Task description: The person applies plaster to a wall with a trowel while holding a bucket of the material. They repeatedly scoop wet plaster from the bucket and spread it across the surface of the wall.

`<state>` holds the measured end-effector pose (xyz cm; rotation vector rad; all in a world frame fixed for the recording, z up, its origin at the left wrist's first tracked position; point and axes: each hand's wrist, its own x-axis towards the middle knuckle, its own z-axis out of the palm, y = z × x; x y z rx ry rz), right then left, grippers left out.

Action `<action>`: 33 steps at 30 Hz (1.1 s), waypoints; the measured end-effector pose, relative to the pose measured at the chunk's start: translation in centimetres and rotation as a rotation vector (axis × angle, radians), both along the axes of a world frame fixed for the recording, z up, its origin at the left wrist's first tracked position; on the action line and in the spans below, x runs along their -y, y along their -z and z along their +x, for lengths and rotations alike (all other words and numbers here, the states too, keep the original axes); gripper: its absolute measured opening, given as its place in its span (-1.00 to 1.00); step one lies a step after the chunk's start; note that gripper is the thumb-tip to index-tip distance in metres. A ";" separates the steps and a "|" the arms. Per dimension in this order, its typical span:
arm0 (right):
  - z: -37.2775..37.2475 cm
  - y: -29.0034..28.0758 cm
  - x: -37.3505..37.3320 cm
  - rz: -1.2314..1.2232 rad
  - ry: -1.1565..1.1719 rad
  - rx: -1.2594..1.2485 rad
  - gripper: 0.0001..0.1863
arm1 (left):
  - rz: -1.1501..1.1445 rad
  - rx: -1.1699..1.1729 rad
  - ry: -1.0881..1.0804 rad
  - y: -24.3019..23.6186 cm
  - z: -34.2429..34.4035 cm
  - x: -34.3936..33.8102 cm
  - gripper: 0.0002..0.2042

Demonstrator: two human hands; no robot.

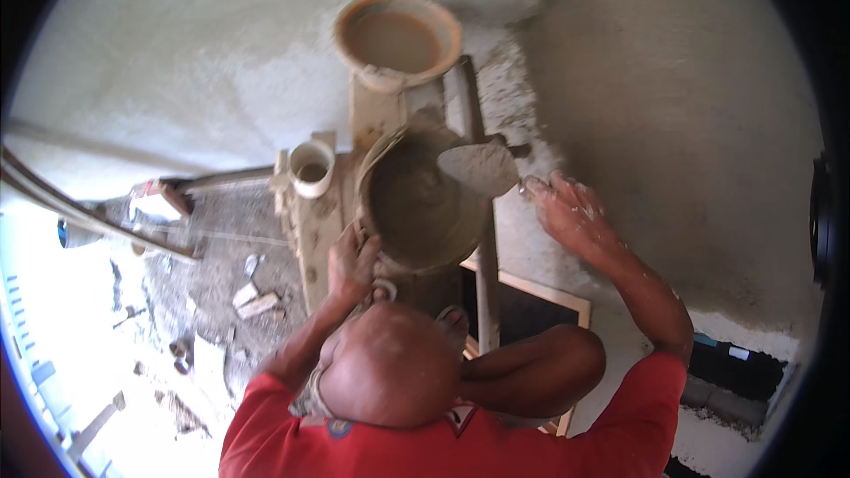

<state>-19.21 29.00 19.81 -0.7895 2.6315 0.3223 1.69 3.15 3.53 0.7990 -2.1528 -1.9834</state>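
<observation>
My right hand grips a trowel carrying a pale grey layer of mortar, held over the right rim of a round bucket with grey mortar inside. My left hand has its fingers on the bucket's lower left rim, gripping it. The bucket stands on a narrow wooden plank platform between my bent knees and the wall.
An orange-rimmed basin sits beyond the bucket, a small white container left of it. A long pole runs beside the platform. Plastered walls rise around. Below left lie rubble and boards; a framed opening is below right.
</observation>
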 end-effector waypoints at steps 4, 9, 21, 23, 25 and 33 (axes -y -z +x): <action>2.0 4.9 3.5 0.047 -0.026 0.150 -0.57 | 0.035 -0.028 -0.068 0.9 0.9 -0.4 -0.78; 3.0 10.0 3.6 -0.131 -0.156 0.407 -0.52 | 0.024 -0.008 -0.048 -1.1 0.7 -0.7 -0.79; 2.0 6.8 0.5 -0.488 -0.060 0.343 -0.53 | 0.048 -0.027 -0.030 1.7 1.3 0.4 -0.77; 0.8 1.5 2.7 -0.545 -0.096 0.318 -0.53 | 0.077 -0.079 -0.062 3.8 2.2 1.0 -0.76; -0.7 -3.4 4.1 -0.567 -0.096 0.216 -0.51 | 0.104 -0.111 -0.068 3.0 1.8 1.4 -0.76; -6.9 -23.7 7.2 -0.736 -0.027 0.280 -0.47 | 0.186 -0.051 -0.086 1.2 1.3 1.4 -0.76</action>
